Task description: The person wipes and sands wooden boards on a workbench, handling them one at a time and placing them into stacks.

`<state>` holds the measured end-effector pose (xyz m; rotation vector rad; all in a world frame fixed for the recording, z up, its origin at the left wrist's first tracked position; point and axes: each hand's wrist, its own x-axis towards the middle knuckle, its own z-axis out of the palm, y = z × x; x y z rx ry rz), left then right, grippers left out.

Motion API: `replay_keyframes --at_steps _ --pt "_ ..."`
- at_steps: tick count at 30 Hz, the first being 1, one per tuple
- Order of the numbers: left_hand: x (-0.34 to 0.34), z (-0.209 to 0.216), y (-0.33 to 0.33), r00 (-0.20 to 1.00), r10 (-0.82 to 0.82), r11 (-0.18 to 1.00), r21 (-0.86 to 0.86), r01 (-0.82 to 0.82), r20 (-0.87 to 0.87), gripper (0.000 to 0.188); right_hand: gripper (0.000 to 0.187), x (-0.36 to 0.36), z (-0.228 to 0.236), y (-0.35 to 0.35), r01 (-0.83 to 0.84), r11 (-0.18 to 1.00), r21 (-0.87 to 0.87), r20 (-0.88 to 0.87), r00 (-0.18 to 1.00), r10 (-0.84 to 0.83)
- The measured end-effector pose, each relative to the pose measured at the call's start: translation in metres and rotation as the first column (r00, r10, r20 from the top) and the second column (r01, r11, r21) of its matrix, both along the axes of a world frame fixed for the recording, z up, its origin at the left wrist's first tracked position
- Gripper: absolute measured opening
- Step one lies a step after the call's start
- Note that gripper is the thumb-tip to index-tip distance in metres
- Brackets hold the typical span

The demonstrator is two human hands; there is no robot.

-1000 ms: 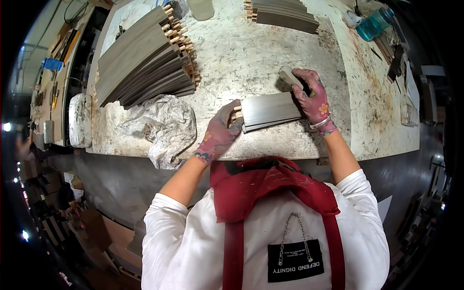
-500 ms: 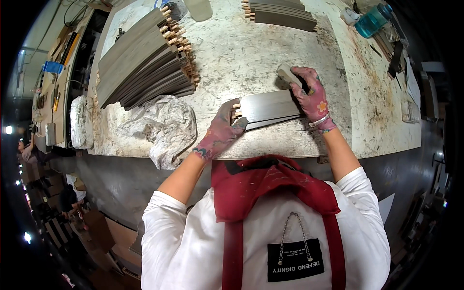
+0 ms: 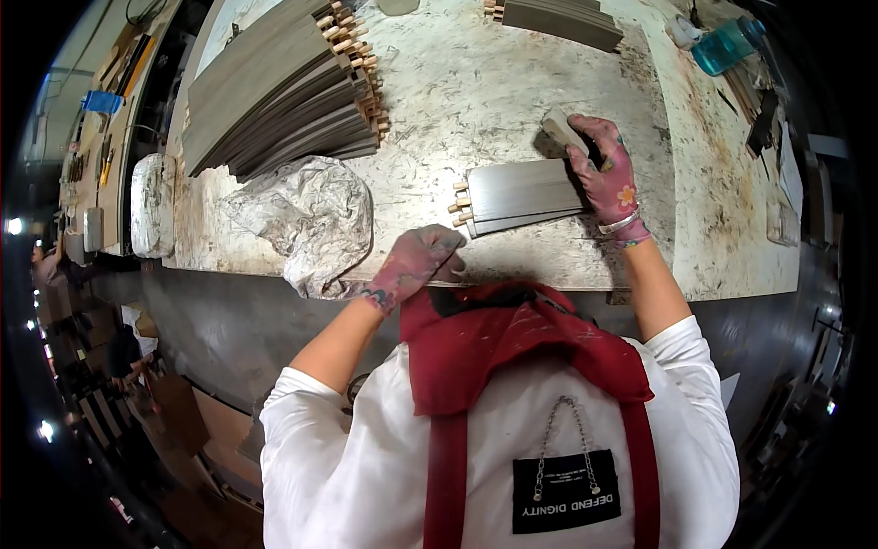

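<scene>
Two or more grey boards [image 3: 526,194] with wooden dowel pegs at their left end lie stacked on the worktable, slightly fanned. My right hand [image 3: 605,174], in a pink flowered glove, is over their right end. Its thumb and fingers grip a pale block [image 3: 564,130], held tilted just beyond the boards' far edge. My left hand [image 3: 419,260], gloved the same way, is off the boards near the table's front edge. Its fingers are loosely bent, apart from the thumb, with nothing visible in them.
A large pile of grey dowelled boards [image 3: 274,101] lies at the far left, a crumpled white cloth [image 3: 315,215] in front of it. Another board stack [image 3: 562,20] sits at the back. A blue bottle [image 3: 727,48] is at the far right. The worktable [image 3: 457,110] is stained.
My left hand has let go of the boards' dowelled end and drawn back toward the table's front edge. My right hand still grips the block. The whole view has shifted slightly.
</scene>
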<state>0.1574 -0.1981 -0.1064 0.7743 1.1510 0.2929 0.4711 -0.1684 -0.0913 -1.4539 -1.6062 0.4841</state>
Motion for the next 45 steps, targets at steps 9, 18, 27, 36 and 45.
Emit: replay_keyframes --at_steps 9,18,27,36,45 --pt "0.019 0.003 0.005 1.000 -0.013 0.996 -0.084 0.013 0.004 0.025 0.034 0.000 0.001 0.000 0.002 1.000 0.002 0.003 1.000 -0.002" --pt "0.016 -0.004 -0.001 0.989 0.061 0.989 -0.142 -0.042 0.137 0.016 0.036 0.001 0.002 -0.001 0.016 1.000 0.002 0.038 0.999 -0.016" --pt "0.013 -0.018 0.002 0.987 0.020 0.991 -0.133 0.002 0.162 0.030 0.034 0.000 0.004 -0.001 0.004 1.000 0.017 0.033 0.999 -0.005" --pt "0.007 -0.010 -0.001 0.976 0.048 0.995 -0.093 -0.029 0.214 0.028 0.035 0.000 0.002 0.001 0.000 0.999 0.046 0.057 0.998 -0.003" --pt "0.013 -0.005 -0.004 0.990 0.060 0.997 -0.060 -0.053 0.125 0.029 0.035 -0.002 0.004 -0.002 0.004 0.999 0.039 0.047 0.999 -0.006"
